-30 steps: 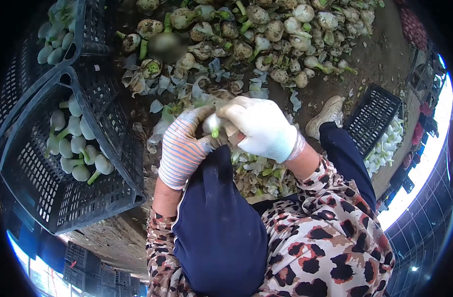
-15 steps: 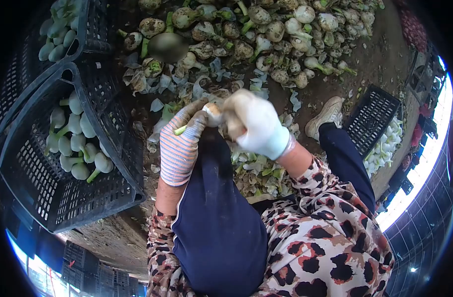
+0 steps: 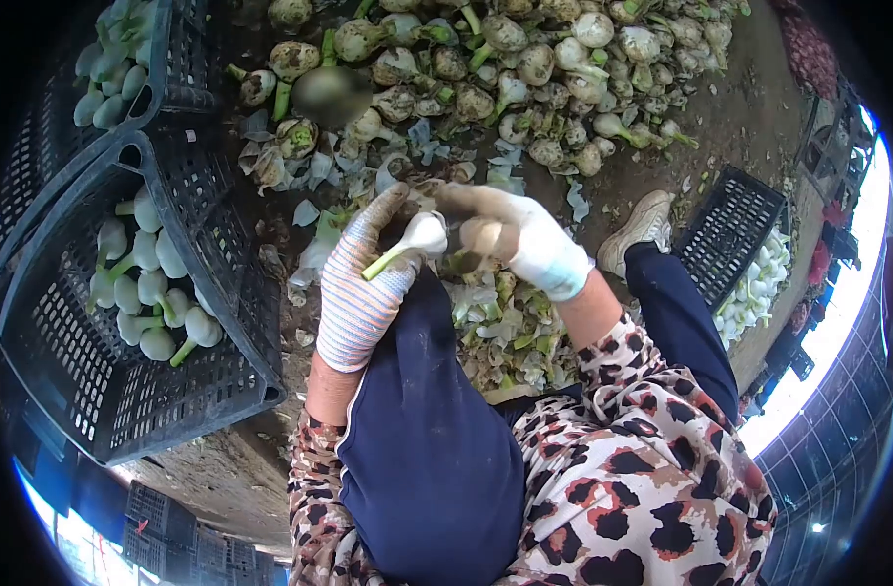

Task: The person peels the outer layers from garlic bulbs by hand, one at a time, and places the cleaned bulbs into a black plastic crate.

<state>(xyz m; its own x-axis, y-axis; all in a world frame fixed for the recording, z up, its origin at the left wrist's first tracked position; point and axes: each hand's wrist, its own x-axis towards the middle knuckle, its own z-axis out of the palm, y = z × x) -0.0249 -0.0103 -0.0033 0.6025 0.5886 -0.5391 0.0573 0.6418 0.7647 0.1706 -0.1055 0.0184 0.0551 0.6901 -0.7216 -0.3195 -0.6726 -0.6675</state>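
Observation:
A white garlic bulb (image 3: 425,232) with a short green stem lies in my left hand (image 3: 360,278), which wears a striped glove; the stem points down and left across the fingers. Just right of the bulb is my right hand (image 3: 524,239), in a white glove with dirty fingertips, its fingers spread and slightly blurred, with nothing seen in them. Both hands are above my knee. Loose peeled skins (image 3: 314,171) lie on the ground beyond the hands.
Soil-covered bulbs (image 3: 539,63) are heaped ahead. A black crate (image 3: 212,244) with cleaned bulbs (image 3: 153,285) stands at left, another crate (image 3: 183,59) behind it. At right, a dark crate (image 3: 731,230) sits beside white bulbs (image 3: 754,298). Leaf scraps (image 3: 510,337) lie below my right hand.
My right hand has moved off the bulb and its fingers have opened. My left hand has loosened and turned, and more of the white bulb shows.

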